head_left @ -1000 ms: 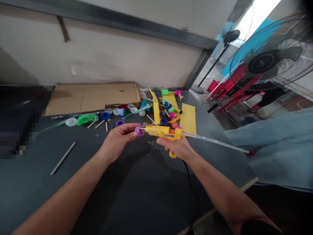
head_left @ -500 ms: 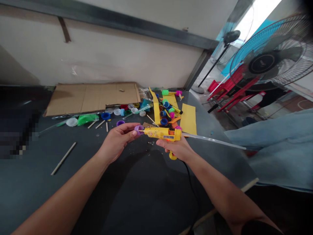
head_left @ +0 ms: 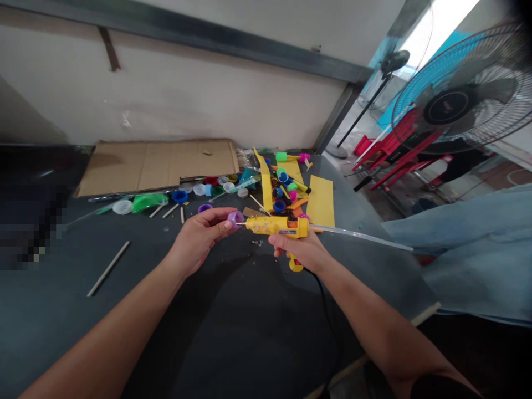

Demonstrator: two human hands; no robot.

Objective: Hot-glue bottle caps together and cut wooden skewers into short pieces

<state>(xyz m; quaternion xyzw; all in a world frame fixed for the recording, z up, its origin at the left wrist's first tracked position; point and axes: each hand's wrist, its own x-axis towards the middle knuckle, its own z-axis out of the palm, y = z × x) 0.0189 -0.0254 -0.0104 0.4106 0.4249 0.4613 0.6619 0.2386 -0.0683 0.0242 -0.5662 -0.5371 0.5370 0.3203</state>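
Between the thumb and fingers of my left hand [head_left: 203,235] is a small purple bottle cap [head_left: 235,218], its open side turned to the right. My right hand [head_left: 301,248] is wrapped round the handle of a yellow glue gun [head_left: 272,225]. The gun's thin nozzle points left and reaches the cap's mouth; whether it touches the inside I cannot tell. From the back of the gun a long clear glue stick [head_left: 366,235] sticks out to the right. Another purple cap [head_left: 205,208] lies on the table just behind my left fingers.
Coloured caps and yellow strips [head_left: 266,183] are heaped behind the gun, beside a yellow sheet [head_left: 321,200]. A cardboard sheet [head_left: 158,163] lies against the wall. One loose stick [head_left: 108,269] is at the left. A black cord [head_left: 326,310] hangs below the gun. A fan [head_left: 449,105] stands at right.
The purple cap has tilted slightly and shifted a little up and left against the nozzle. My right hand has moved slightly to the right on the glue gun's handle.
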